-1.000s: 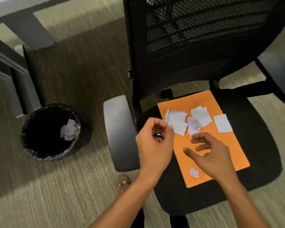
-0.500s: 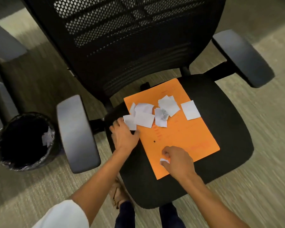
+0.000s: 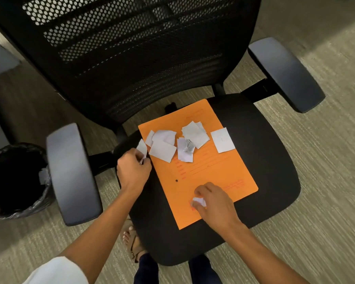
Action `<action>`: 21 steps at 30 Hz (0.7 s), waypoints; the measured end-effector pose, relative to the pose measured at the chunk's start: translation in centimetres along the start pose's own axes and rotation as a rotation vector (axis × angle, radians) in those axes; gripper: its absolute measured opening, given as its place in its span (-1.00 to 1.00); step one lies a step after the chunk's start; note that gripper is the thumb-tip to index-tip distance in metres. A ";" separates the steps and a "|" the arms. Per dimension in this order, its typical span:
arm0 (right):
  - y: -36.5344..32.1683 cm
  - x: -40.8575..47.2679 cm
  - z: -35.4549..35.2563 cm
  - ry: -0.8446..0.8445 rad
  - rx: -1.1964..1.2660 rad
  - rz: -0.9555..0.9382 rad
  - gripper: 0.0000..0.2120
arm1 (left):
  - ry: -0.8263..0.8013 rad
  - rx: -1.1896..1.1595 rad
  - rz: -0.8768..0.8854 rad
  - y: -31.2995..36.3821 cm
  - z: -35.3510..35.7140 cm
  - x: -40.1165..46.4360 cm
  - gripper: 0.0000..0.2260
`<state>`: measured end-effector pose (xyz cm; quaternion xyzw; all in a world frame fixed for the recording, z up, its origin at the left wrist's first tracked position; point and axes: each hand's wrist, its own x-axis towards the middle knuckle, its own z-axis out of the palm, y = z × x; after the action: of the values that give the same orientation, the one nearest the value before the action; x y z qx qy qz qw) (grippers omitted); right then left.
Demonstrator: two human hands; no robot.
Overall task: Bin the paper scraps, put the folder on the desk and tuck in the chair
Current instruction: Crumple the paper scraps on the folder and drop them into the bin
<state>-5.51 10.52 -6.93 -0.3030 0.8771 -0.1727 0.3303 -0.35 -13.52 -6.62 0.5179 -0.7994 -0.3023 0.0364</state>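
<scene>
From the head view, a flat orange paper folder (image 3: 203,171) lies on the black padded seat of a black mesh-backed office chair (image 3: 271,167), with a cluster of white torn paper scraps (image 3: 184,142) spread over its far half. The left hand (image 3: 133,171) sits at the folder's left edge, its fingers (image 3: 139,155) pinched on one white scrap (image 3: 142,148) lifted at that edge. The right hand (image 3: 215,203) rests on the folder's near part, fingers curled around a small crumpled white scrap (image 3: 199,201). A round black lined waste bin (image 3: 14,181) stands on the carpet left of the chair's grey armrest (image 3: 72,173), with paper inside.
</scene>
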 end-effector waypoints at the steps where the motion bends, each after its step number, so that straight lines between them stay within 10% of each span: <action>1: 0.0 -0.1 0.0 -0.009 -0.004 -0.005 -0.74 | 0.031 -0.010 -0.002 0.1 -0.2 0.0 -0.99; 7: 0.1 0.3 0.1 -0.065 0.027 0.060 -0.75 | 0.148 -0.241 0.117 1.3 -1.4 0.2 -0.93; 15: 0.7 1.6 -1.2 -0.089 0.098 0.096 -0.75 | -0.405 -0.255 0.279 3.0 -1.4 4.5 -0.92; 21: 2.1 4.8 -7.7 0.306 0.454 0.246 -0.92 | -0.613 0.170 0.445 3.9 0.4 7.6 -0.87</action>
<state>-14.50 9.77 -4.71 -0.0831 0.8858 -0.3667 0.2720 -7.17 -18.70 -6.86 0.2184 -0.8883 -0.3604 -0.1826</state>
